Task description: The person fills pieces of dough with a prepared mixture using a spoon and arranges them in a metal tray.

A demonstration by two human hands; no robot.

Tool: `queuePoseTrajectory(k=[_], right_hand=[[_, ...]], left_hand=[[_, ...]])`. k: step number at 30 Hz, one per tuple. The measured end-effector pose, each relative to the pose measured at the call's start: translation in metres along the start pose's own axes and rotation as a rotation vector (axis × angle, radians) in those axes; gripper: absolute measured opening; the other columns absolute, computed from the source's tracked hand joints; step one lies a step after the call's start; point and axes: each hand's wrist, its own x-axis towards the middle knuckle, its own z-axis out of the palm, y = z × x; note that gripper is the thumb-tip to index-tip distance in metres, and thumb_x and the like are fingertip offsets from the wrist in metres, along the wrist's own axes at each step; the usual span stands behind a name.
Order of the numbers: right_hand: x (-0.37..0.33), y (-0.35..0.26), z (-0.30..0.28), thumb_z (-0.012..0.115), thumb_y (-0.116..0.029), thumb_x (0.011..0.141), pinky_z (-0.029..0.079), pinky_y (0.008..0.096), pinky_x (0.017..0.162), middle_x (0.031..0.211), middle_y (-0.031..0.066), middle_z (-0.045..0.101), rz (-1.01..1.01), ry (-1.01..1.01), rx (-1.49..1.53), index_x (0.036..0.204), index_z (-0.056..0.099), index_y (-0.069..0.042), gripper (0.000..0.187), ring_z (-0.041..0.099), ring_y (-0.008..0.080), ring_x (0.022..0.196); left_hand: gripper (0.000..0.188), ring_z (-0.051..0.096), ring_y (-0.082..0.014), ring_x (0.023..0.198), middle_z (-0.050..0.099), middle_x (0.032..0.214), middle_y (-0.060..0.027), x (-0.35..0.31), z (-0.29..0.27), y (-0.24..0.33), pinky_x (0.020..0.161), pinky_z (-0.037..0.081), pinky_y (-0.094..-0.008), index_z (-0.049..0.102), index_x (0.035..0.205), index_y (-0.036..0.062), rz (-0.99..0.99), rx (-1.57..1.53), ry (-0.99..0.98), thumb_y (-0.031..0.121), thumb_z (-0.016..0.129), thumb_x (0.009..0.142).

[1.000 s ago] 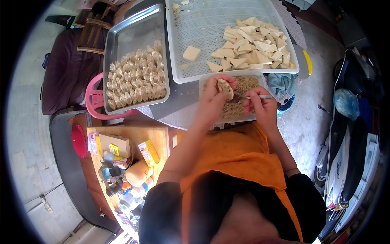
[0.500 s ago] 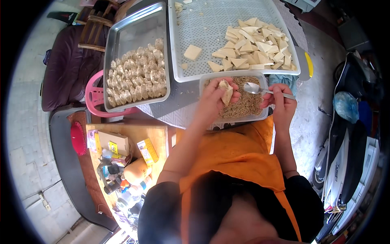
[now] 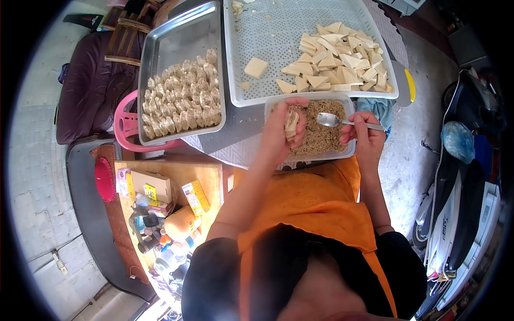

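Note:
My left hand is closed around a pale tofu piece, whose cut edge faces right between thumb and fingers. Between the fingertips of my right hand is the handle of a metal spoon, its bowl pointing left toward the tofu. Both hands are over a clear plastic tub of brown, crumbly filling. Beyond it, a white perforated tray holds a heap of tofu triangles and one square piece. On the left, a metal tray carries rows of filled pieces.
Under the metal tray juts a pink plastic stool or basin rim. A blue cloth lies by the tub's right end. At lower left, a wooden table bears boxes and bottles. A scooter stands at right.
My left hand has turned and wrapped more closely around the tofu piece. The spoon and my right hand have shifted slightly left and down.

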Motion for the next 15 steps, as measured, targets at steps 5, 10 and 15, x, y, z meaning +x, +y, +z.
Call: queuePoseTrajectory(k=[5,10,15], right_hand=[[0.001,0.002,0.003,0.048,-0.012,0.095,0.048,0.0205,0.047,0.068,0.0057,0.061,0.005,-0.002,-0.014,0.092,0.056,-0.002,0.014,0.058,0.0097,0.051],[-0.002,0.006,0.006,0.049,-0.013,0.095,0.047,0.0199,0.048,0.068,0.0051,0.061,0.019,-0.009,-0.054,0.092,0.056,-0.002,0.013,0.057,0.0087,0.052],[-0.003,0.010,0.009,0.050,-0.013,0.094,0.047,0.0192,0.050,0.069,0.0040,0.060,0.031,-0.029,-0.080,0.092,0.056,-0.002,0.013,0.057,0.0078,0.054]], left_hand=[[0.027,0.033,-0.0080,0.047,0.040,0.065,0.0001,0.001,-0.003,-0.004,0.039,0.023,-0.0193,0.052,0.105,0.0076,0.009,0.141,0.002,0.030,0.039,0.098],[0.028,0.033,-0.0092,0.045,0.041,0.066,-0.0001,0.006,-0.025,-0.018,0.039,0.022,-0.0211,0.054,0.100,0.0076,0.002,0.007,-0.096,0.030,0.037,0.099],[0.029,0.053,-0.0153,0.067,0.053,0.080,-0.0056,0.013,-0.010,-0.008,0.054,0.042,-0.0236,0.054,0.107,0.0068,0.016,-0.108,-0.081,0.028,0.036,0.099]])
